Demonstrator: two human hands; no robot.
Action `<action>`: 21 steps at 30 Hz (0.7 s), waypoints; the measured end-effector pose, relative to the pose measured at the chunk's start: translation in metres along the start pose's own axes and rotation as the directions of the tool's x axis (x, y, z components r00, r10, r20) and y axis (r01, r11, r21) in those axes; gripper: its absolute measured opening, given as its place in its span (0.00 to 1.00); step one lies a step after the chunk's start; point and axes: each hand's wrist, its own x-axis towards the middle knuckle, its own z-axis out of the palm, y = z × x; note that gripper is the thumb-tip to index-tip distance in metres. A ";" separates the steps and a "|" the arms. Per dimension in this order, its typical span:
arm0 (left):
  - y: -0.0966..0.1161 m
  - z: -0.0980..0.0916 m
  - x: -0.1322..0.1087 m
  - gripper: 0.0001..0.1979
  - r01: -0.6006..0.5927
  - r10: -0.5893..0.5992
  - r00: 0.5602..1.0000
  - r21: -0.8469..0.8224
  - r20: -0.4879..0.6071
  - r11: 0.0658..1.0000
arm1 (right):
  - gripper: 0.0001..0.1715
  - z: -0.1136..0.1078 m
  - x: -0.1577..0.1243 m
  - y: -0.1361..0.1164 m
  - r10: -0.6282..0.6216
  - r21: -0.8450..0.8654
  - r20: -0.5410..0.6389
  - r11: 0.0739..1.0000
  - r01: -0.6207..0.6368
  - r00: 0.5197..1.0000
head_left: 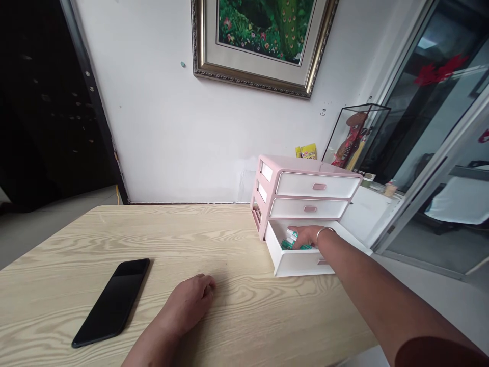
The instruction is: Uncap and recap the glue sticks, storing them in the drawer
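My right hand [305, 236], with a bangle on the wrist, reaches down into the open bottom drawer [284, 262] of a pink and white drawer unit [305, 164]. Its fingers close around a small white-and-green item [291, 236], whose kind I cannot make out. More green items [286, 245] lie in the drawer beneath the hand, partly hidden by it. My left hand [191, 300] rests on the wooden table with its fingers curled in and nothing visible in them. To its left lies a black smartphone [112, 300], flat on the tabletop.
The unit's upper two drawers are closed. Behind it are a yellow packet [307, 151] and a glass display case [355, 137]. A framed picture [263, 84] hangs on the wall. The wooden table [183, 234] ends at the left near a dark door [46, 102].
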 end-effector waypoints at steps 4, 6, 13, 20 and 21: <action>-0.001 0.001 0.001 0.14 -0.005 0.005 1.000 0.004 0.009 1.000 | 0.79 0.004 0.003 -0.001 0.052 -0.017 0.002 0.999 -0.052 0.999; -0.002 0.002 0.001 0.14 -0.001 0.001 1.000 0.004 0.013 1.000 | 0.82 0.003 0.006 -0.001 0.065 -0.036 0.019 0.997 -0.064 0.998; -0.002 0.000 0.000 0.15 -0.002 0.002 1.000 0.005 0.008 1.000 | 0.88 0.004 0.016 -0.003 0.063 -0.111 0.040 0.992 -0.059 0.997; 0.001 -0.001 0.000 0.15 -0.005 0.005 1.000 -0.008 0.013 1.000 | 0.80 0.005 0.002 -0.008 -0.023 -0.119 -0.031 0.993 0.019 0.999; 0.001 0.000 0.000 0.15 -0.007 0.007 1.000 -0.010 0.013 1.000 | 0.77 0.006 0.000 -0.009 -0.052 -0.117 -0.062 0.992 0.044 0.997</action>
